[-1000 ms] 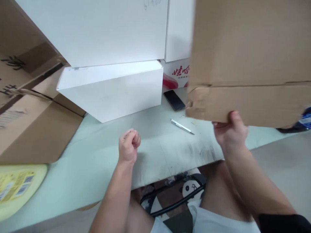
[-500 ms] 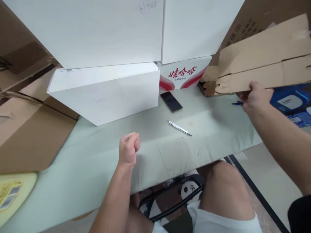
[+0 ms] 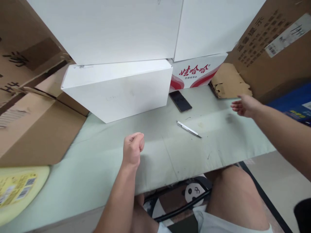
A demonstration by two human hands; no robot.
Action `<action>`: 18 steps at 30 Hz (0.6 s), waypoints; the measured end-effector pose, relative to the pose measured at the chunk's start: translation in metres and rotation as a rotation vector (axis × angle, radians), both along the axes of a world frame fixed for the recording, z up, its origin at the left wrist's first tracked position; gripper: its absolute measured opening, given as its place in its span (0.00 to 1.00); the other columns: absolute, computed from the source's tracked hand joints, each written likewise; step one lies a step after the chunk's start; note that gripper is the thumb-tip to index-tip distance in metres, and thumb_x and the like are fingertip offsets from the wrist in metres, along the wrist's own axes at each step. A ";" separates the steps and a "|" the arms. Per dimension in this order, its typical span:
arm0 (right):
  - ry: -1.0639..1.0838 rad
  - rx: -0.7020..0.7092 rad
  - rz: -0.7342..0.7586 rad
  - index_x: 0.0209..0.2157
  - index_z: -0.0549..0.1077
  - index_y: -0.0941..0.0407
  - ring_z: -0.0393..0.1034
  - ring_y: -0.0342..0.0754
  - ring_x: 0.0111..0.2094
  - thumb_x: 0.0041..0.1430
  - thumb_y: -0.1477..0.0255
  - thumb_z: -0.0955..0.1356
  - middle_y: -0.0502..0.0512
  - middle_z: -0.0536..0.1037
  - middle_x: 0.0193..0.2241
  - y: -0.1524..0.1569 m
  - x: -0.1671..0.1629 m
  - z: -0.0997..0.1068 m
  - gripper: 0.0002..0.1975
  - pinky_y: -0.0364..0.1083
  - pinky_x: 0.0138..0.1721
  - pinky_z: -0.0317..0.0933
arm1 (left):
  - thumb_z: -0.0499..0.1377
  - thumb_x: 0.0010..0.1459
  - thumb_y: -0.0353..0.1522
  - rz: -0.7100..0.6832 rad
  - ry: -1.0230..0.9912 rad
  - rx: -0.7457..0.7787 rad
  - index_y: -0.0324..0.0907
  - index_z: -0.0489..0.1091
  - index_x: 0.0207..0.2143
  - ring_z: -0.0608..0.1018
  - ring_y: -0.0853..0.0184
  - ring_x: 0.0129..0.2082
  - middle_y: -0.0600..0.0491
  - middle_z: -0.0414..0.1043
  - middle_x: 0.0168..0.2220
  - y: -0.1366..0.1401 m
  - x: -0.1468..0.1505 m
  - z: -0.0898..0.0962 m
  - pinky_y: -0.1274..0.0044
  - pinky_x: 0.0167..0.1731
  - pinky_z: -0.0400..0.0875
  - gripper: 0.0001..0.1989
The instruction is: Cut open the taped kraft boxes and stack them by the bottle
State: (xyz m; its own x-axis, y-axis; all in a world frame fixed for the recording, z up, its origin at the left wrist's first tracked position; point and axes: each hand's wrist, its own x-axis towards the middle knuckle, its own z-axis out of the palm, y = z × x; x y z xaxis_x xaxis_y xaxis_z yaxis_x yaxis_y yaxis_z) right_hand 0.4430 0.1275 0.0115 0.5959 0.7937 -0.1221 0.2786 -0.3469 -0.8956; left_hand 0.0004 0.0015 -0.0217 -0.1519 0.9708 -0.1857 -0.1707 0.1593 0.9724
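My left hand (image 3: pixel 133 146) is closed in a fist above the cloth-covered table (image 3: pixel 155 168), with nothing showing out of it. My right hand (image 3: pixel 246 106) is over the right part of the table, its fingers loosely apart and nothing in them. Just beyond it lies a flat piece of brown cardboard (image 3: pixel 229 81) with torn edges. Between the hands a white pen (image 3: pixel 189 129) lies slantwise. Behind the pen a dark phone (image 3: pixel 180 101) rests face up.
Along the back stand a white box (image 3: pixel 116 97) and a white carton with red lettering (image 3: pixel 194 74), with larger white boxes (image 3: pixel 109 32) above. Brown cartons flank both sides (image 3: pixel 31 129) (image 3: pixel 274 64). A pale yellow container (image 3: pixel 24 191) is at left; a blue package (image 3: pixel 291 100) at right.
My right hand has let go of the folded cardboard box, which is out of view now, and its fingers have opened. The view has shifted slightly left; my left fist stays closed.
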 end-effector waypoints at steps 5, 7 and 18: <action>0.007 -0.292 0.151 0.36 0.77 0.62 0.72 0.45 0.29 0.71 0.64 0.67 0.59 0.78 0.31 -0.033 -0.051 -0.003 0.16 0.46 0.30 0.64 | 0.60 0.47 0.36 -0.031 -0.031 0.026 0.45 0.45 0.14 0.47 0.77 0.15 0.62 0.40 0.14 -0.002 0.004 0.004 0.77 0.17 0.39 0.23; -0.057 -0.288 0.313 0.27 0.74 0.60 0.64 0.41 0.21 0.69 0.66 0.68 0.54 0.73 0.21 -0.041 -0.081 0.016 0.17 0.46 0.25 0.53 | 0.60 0.46 0.36 -0.027 -0.049 0.045 0.45 0.46 0.14 0.47 0.77 0.15 0.62 0.41 0.14 -0.007 0.006 0.007 0.77 0.17 0.39 0.23; -0.635 0.149 1.584 0.33 0.72 0.54 0.63 0.42 0.21 0.65 0.66 0.64 0.49 0.74 0.23 -0.115 -0.338 0.065 0.09 0.45 0.26 0.59 | 0.57 0.49 0.33 0.309 -0.257 0.398 0.44 0.43 0.16 0.46 0.78 0.16 0.62 0.39 0.16 -0.056 -0.074 0.057 0.76 0.19 0.39 0.22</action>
State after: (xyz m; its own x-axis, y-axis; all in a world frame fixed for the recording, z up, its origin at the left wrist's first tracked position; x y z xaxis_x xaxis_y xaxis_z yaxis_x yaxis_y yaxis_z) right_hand 0.1048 0.0125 0.0764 -0.8014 0.5939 -0.0705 0.5396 0.6672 -0.5135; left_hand -0.0734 -0.0542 0.0355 -0.4383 0.8912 0.1167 -0.3905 -0.3057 0.8684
